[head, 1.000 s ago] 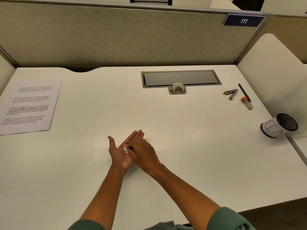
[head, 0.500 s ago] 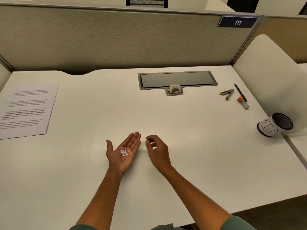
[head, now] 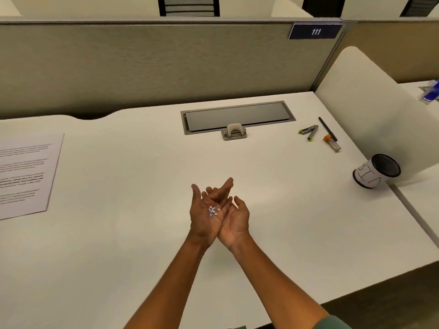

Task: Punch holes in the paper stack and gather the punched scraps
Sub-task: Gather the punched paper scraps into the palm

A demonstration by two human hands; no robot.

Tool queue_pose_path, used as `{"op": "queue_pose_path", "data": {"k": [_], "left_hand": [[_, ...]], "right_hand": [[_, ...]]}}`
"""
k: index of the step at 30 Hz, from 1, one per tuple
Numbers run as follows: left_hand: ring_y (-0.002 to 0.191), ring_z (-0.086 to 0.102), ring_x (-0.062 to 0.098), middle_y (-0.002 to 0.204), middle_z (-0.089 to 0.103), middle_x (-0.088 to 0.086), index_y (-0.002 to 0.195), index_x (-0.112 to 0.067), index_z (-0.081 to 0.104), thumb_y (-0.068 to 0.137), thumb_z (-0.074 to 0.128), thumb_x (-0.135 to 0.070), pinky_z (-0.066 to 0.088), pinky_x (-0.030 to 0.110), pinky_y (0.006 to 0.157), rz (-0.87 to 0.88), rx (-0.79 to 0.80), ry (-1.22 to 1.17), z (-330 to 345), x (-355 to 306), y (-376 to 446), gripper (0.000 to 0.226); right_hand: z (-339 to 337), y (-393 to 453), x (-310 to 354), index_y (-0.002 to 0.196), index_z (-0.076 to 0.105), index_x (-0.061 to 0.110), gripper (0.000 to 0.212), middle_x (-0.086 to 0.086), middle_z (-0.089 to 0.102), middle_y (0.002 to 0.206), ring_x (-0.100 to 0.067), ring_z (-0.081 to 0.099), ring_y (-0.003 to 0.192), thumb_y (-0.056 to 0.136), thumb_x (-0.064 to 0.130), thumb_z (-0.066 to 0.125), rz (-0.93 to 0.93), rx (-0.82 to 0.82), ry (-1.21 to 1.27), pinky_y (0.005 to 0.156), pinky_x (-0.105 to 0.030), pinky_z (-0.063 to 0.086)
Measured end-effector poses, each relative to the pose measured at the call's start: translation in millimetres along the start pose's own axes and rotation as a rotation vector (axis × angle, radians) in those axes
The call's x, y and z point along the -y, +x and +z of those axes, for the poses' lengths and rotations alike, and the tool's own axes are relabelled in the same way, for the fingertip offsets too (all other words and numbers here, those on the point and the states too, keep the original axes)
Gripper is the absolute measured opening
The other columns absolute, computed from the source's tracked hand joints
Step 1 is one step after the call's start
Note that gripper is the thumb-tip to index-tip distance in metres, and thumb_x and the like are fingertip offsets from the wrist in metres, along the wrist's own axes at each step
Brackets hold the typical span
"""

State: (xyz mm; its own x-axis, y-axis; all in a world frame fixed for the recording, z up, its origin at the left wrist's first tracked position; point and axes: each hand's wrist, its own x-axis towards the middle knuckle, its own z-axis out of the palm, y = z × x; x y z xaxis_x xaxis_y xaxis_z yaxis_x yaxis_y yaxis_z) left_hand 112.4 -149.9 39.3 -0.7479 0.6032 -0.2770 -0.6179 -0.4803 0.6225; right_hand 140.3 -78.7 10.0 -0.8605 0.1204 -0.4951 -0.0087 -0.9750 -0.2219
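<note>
While both palms face up over the white desk (head: 133, 233), the left hand (head: 206, 216) cradles a small cluster of white punched paper scraps (head: 212, 211) in its hollow, fingers extended and relaxed rather than closed around them. The right hand (head: 235, 222) lies just beside it, touching along the inner edge, its fingers lightly spread and holding nothing (its fingertips slip under those of the left). The stack of printed white paper (head: 26, 174) lies flat at the desk's far left, well apart from the hands. The small beige hole punch (head: 234, 132) stands at the front edge of a grey recessed cable tray (head: 237, 116) set into the desk near the beige partition (head: 142, 67). To the right lie a grey staple remover with green tips (head: 308, 132), a black pen (head: 327, 128) and a clear vial with an orange cap (head: 332, 143). A white cup with a dark mesh top (head: 376, 174) lies on its side near the desk's right edge. A dark blue plate on the partition reads 111 (head: 315, 31).
</note>
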Motion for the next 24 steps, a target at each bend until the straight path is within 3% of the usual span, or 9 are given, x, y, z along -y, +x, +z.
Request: {"op": "queue_pose_path", "data": {"k": [2, 4, 6, 8, 12, 15, 17, 19, 24], "left_hand": [[0.144, 0.037, 0.009, 0.147, 0.053, -0.007, 0.135, -0.016, 0.061, 0.097, 0.024, -0.062, 0.013, 0.043, 0.126, 0.05, 0.012, 0.294, 17.2, 8.4, 1.6, 0.07], [0.149, 0.021, 0.002, 0.157, 0.038, -0.015, 0.143, -0.028, 0.049, 0.099, 0.022, -0.054, 0.008, 0.044, 0.127, 0.112, 0.102, 0.587, 34.8, 18.8, 5.1, 0.058], [0.152, 0.007, 0.003, 0.164, 0.02, -0.013, 0.148, -0.038, 0.033, 0.097, 0.019, -0.061, 0.001, 0.051, 0.126, 0.206, 0.164, 0.843, 50.1, 27.0, 11.2, 0.057], [0.153, 0.0, 0.004, 0.165, 0.013, -0.014, 0.147, -0.046, 0.023, 0.089, 0.019, -0.076, -0.003, 0.053, 0.124, 0.253, 0.178, 0.935, 65.8, 32.1, 18.2, 0.066], [0.152, 0.011, 0.003, 0.164, 0.015, -0.017, 0.153, -0.038, 0.023, 0.101, 0.021, -0.059, 0.0, 0.048, 0.126, 0.251, 0.22, 0.773, 91.0, 41.9, 29.9, 0.056], [0.143, 0.035, 0.006, 0.161, 0.031, -0.008, 0.148, -0.049, 0.031, 0.086, 0.033, -0.078, 0.006, 0.042, 0.125, 0.109, 0.257, 0.35, 111.6, 39.1, 44.6, 0.068], [0.147, 0.031, 0.015, 0.157, 0.041, 0.001, 0.152, -0.041, 0.029, 0.081, 0.037, -0.082, 0.004, 0.045, 0.125, 0.007, 0.26, 0.078, 120.8, 37.9, 56.3, 0.082], [0.148, 0.032, 0.027, 0.155, 0.043, 0.009, 0.152, -0.033, 0.033, 0.078, 0.043, -0.083, 0.01, 0.046, 0.125, -0.085, 0.268, -0.1, 130.8, 42.8, 66.1, 0.09], [0.143, 0.036, 0.044, 0.154, 0.04, 0.022, 0.152, -0.018, 0.034, 0.082, 0.045, -0.079, 0.023, 0.051, 0.121, -0.16, 0.219, -0.245, 155.1, 70.9, 87.9, 0.093]], "right_hand": [[-0.5, 0.3, 8.3, 0.119, 0.064, -0.002, 0.052, -0.022, 0.061, 0.129, -0.035, 0.057, 0.124, 0.094, 0.034, 0.036, -0.018, 0.028, 0.05, 0.106, -0.043, 0.044], [-1.2, -0.1, 19.3, 0.127, 0.057, -0.004, 0.054, -0.023, 0.059, 0.132, -0.036, 0.055, 0.126, 0.096, 0.031, 0.03, -0.054, 0.058, 0.045, 0.107, -0.043, 0.043], [-1.2, -0.3, 32.1, 0.132, 0.053, -0.003, 0.055, -0.022, 0.055, 0.137, -0.035, 0.053, 0.128, 0.096, 0.029, 0.026, -0.091, 0.104, 0.037, 0.106, -0.043, 0.043], [-2.4, -2.2, 48.0, 0.132, 0.055, -0.002, 0.055, -0.022, 0.054, 0.138, -0.035, 0.051, 0.13, 0.096, 0.027, 0.024, -0.124, 0.138, 0.058, 0.106, -0.042, 0.044], [-6.9, -7.7, 79.4, 0.135, 0.053, 0.0, 0.054, -0.022, 0.051, 0.142, -0.036, 0.051, 0.13, 0.093, 0.025, 0.03, -0.149, 0.117, 0.12, 0.112, -0.042, 0.039], [-13.5, -15.3, 106.6, 0.119, 0.067, 0.007, 0.044, -0.017, 0.063, 0.127, -0.032, 0.064, 0.114, 0.088, 0.026, 0.042, -0.139, 0.056, 0.123, 0.104, -0.04, 0.046], [-19.1, -19.4, 125.5, 0.106, 0.073, 0.007, 0.04, -0.015, 0.068, 0.119, -0.029, 0.068, 0.106, 0.088, 0.026, 0.042, -0.153, 0.048, 0.124, 0.096, -0.039, 0.053], [-24.3, -24.8, 148.3, 0.103, 0.071, 0.006, 0.04, -0.015, 0.068, 0.116, -0.028, 0.067, 0.105, 0.089, 0.026, 0.039, -0.185, 0.035, 0.141, 0.1, -0.039, 0.048], [-45.3, -42.3, 219.9, 0.133, 0.052, -0.005, 0.055, -0.023, 0.054, 0.138, -0.035, 0.056, 0.126, 0.092, 0.024, 0.03, -0.29, 0.048, 0.183, 0.106, -0.041, 0.046]]}}
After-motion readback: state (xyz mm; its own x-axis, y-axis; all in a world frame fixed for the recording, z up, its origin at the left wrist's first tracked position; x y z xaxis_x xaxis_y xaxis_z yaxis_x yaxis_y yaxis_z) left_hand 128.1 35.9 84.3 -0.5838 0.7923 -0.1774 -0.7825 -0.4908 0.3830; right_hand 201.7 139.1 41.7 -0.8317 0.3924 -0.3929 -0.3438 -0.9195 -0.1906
